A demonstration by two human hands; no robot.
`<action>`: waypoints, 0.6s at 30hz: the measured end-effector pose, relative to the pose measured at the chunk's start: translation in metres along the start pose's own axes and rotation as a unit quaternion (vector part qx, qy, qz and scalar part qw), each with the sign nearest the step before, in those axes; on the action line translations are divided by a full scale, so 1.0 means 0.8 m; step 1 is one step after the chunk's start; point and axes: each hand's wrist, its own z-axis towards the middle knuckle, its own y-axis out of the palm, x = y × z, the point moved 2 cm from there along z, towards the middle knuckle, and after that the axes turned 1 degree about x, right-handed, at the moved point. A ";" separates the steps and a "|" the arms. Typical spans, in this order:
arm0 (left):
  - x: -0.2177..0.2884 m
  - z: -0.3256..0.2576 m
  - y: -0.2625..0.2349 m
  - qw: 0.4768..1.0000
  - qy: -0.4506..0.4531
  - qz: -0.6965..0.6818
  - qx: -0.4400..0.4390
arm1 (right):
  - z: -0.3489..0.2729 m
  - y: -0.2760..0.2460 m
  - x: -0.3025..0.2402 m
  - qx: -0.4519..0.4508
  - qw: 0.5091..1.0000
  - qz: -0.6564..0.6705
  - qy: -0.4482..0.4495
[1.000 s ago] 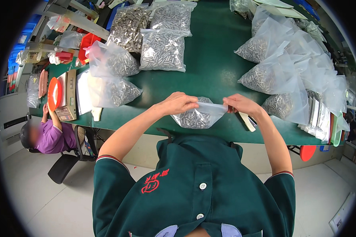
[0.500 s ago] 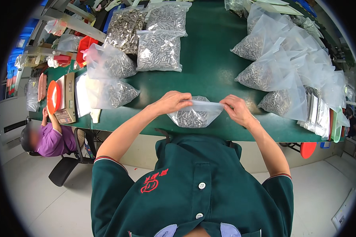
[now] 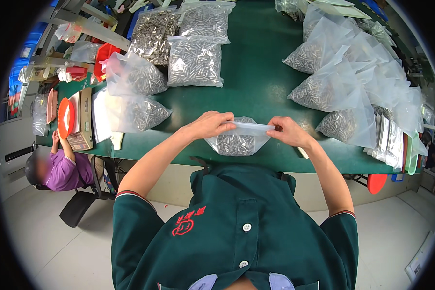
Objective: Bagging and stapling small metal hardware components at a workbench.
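A clear zip bag (image 3: 238, 144) with many small silvery metal cylinders in its bottom rests on the green tabletop near the front edge. Its top strip is stretched between my hands and folded toward me. My left hand (image 3: 210, 124) pinches the strip's left end, thumb over fingers. The right end is gripped by my right hand (image 3: 286, 130) between thumb and curled fingers. A small pale strip-like object (image 3: 302, 153) lies on the table under my right wrist.
Filled bags of metal parts (image 3: 195, 63) lie at the back left, with open-topped bags (image 3: 147, 115) closer. On the right stand several more bags (image 3: 340, 123). A scale (image 3: 82, 137) with an orange-red dish (image 3: 65, 117) sits left. A person in purple (image 3: 70, 169) sits beyond it.
My right hand has shifted slightly left and its fingers have curled more at the bag's strip. The pale object by my right wrist now shows more. My left hand stays in place.
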 end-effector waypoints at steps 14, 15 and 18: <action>-0.023 -0.025 -0.027 0.955 -0.101 -0.244 -0.134 | 0.009 0.001 0.021 -0.001 0.993 0.114 0.037; -0.025 -0.027 -0.027 0.955 -0.103 -0.244 -0.132 | 0.010 0.001 0.022 -0.001 0.993 0.114 0.035; -0.037 -0.030 -0.023 0.923 -0.136 -0.326 -0.153 | 0.010 0.001 0.021 -0.008 0.992 0.114 0.046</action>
